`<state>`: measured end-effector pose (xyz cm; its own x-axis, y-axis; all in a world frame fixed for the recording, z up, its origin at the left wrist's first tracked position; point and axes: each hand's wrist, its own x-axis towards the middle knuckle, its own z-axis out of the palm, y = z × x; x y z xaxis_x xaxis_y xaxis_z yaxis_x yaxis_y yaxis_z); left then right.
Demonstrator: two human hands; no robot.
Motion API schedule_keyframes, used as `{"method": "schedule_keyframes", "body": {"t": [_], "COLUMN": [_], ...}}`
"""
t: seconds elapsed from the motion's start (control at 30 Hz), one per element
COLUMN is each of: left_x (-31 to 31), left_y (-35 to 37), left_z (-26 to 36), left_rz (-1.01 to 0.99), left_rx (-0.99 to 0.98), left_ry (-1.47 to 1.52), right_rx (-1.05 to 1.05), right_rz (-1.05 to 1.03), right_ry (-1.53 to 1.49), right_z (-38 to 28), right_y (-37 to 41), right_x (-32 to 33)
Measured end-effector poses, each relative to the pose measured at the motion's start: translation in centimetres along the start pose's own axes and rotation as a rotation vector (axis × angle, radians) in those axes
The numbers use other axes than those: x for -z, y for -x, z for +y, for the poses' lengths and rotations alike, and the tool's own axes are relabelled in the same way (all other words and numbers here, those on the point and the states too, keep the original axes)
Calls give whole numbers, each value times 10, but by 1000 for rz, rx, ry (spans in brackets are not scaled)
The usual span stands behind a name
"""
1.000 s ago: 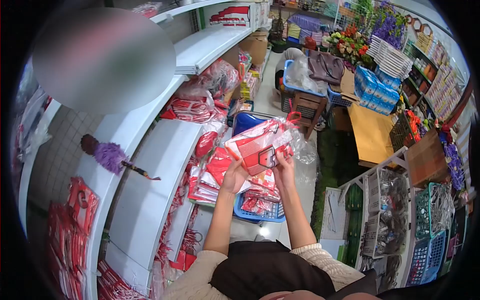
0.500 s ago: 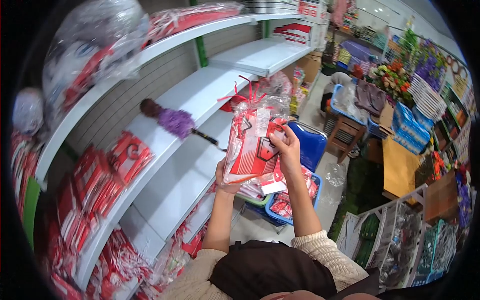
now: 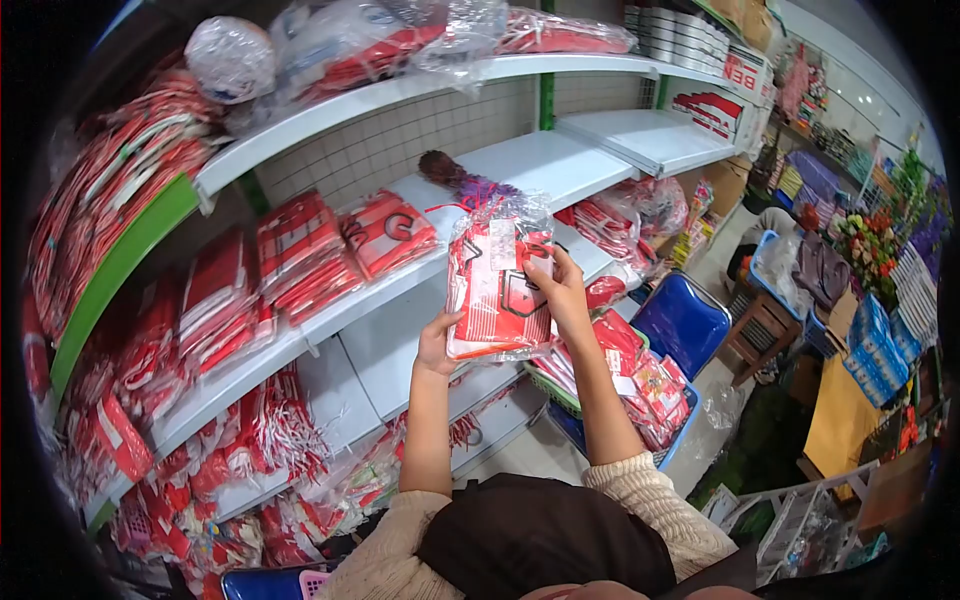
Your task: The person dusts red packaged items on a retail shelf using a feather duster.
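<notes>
Both hands hold a plastic-wrapped pack of red and white printed cloth (image 3: 492, 322) upright in front of the shelves. A pale label sits on its front near the top. My left hand (image 3: 434, 345) grips the lower left edge, its fingers partly hidden behind the pack. At the right edge, my right hand (image 3: 563, 295) has its thumb on the front and its other fingers largely out of sight. Just behind the pack, a duster (image 3: 440, 168) with purple fibres lies on the middle shelf, partly covered.
Folded red and white packs (image 3: 300, 250) line the middle shelf (image 3: 330, 320) at left. Plastic-wrapped bundles (image 3: 370, 40) fill the top shelf. To the right are a blue basket (image 3: 686, 415) of packets, a blue chair (image 3: 684, 318) and a wooden stool (image 3: 752, 340).
My view has swung left, so the shelves and their folded packs appear further right and more of them show. The pack stays in both hands, now overlapping the duster.
</notes>
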<state>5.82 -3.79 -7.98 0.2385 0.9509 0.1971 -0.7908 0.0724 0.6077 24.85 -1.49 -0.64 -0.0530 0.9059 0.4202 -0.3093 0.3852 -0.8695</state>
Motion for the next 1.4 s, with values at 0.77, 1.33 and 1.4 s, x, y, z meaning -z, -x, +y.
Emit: {"method": "schedule_keyframes", "body": {"t": [0.77,1.33,1.4], "left_x": [41,27,30], "left_y": [24,34,34], "left_z": [27,17,11], "left_rz": [7,239,237], "left_rx": [-201,-253,-263], "left_ry": [378,74,97], "right_rx": [-83,-112,53], "right_rz": [187,431,369], "right_ry": [646,836,814], "right_z": [140,136,124], "right_y": [-27,102,111], "right_x": [48,138,121]}}
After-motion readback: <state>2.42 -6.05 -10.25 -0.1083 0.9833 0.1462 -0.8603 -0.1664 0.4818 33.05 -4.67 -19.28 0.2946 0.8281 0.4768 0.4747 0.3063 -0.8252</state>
